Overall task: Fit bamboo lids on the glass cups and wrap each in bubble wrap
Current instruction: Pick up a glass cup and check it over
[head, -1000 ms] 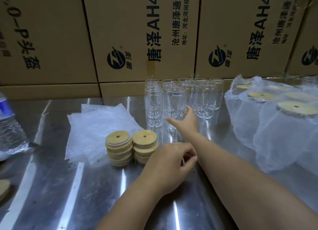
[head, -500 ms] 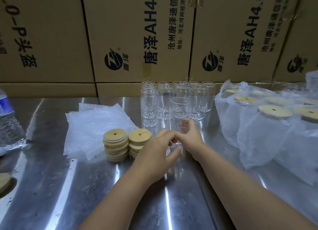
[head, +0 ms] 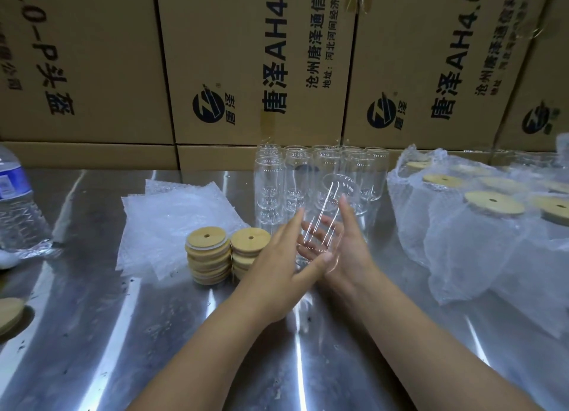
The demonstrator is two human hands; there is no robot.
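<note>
A clear glass cup (head: 331, 207) is tilted in the air between my hands, its mouth toward the upper right. My right hand (head: 354, 250) grips it, fingers curled round its far side and showing through the glass. My left hand (head: 277, 269) touches its near side with straight fingers, thumb under the base. Several empty glass cups (head: 271, 179) stand upright behind. Two stacks of bamboo lids (head: 209, 244) (head: 250, 239) sit left of my hands. Flat bubble wrap sheets (head: 172, 216) lie beyond the stacks.
Lidded cups in bubble wrap (head: 492, 226) crowd the right side of the steel table (head: 123, 349). A water bottle (head: 15, 201) stands at the far left, and a loose bamboo lid (head: 9, 313) lies at the left edge. Cardboard boxes (head: 246, 56) wall off the back.
My right hand reached to the cup group, took one cup and drew it back. The cup is now lifted and tilted, and my left hand has come up against it.
</note>
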